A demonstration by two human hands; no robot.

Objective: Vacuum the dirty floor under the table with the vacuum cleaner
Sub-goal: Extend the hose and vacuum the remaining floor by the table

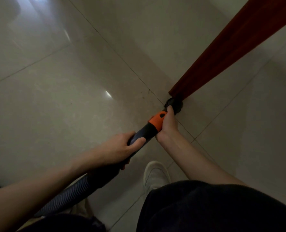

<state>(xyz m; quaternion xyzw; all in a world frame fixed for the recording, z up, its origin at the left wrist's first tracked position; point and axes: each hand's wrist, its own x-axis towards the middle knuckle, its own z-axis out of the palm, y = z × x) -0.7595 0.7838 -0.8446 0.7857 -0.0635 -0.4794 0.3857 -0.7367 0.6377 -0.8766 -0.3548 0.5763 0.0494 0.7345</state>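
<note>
Both hands on the vacuum wand [143, 133]. Your left hand [122, 148] wraps the dark tube at the near end, just ahead of the ribbed hose [67, 196]. Your right hand [168, 123] grasps farther along, beside the orange collar [156, 122], fingers curled round the tube. The black nozzle [174, 104] sits on the floor [72, 97], touching the foot of the red-brown table leg [222, 51], right where the tile seams cross. A few dark specks lie on the tile just left of the nozzle. Work the nozzle flat around the leg's base, then sweep left over those specks. Keep the right hand guiding and the left pushing; mind the hose near your white shoe [155, 174].
</note>
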